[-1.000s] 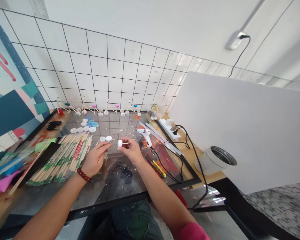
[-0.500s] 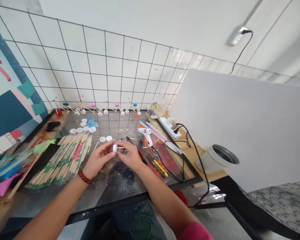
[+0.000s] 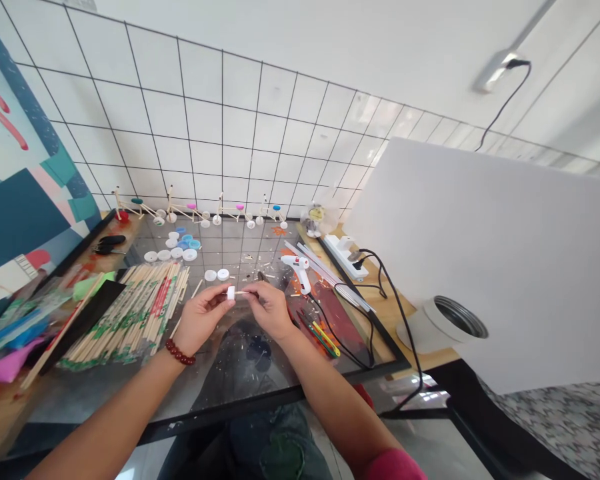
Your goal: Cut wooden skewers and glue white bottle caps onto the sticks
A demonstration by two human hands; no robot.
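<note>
Between finger and thumb, my left hand (image 3: 206, 316) grips a white bottle cap (image 3: 231, 293) on its edge. My right hand (image 3: 269, 309) pinches a short wooden stick (image 3: 241, 292), whose left end meets the cap; whether it is fixed there I cannot tell. Just beyond my hands lie two white caps (image 3: 223, 274) on the dark glass tabletop (image 3: 220, 373). To the right of them rests a white glue gun (image 3: 299, 270) with its black cord. Several small stick-built tricycles (image 3: 185, 212) with cap wheels stand in a row along the back edge.
Paper-wrapped chopsticks (image 3: 135, 310) lie in a heap on the left. Blue caps (image 3: 189, 248) and more white ones sit behind them. On the right are a yellow cutter (image 3: 326, 338), clear glue sticks (image 3: 325, 270), a power strip (image 3: 347, 257) and a grey-white pot (image 3: 445, 323). Wood scraps litter the glass.
My right hand has drawn a little away from my left, so more of the stick shows between the cap and my fingers. The camera view has shifted slightly.
</note>
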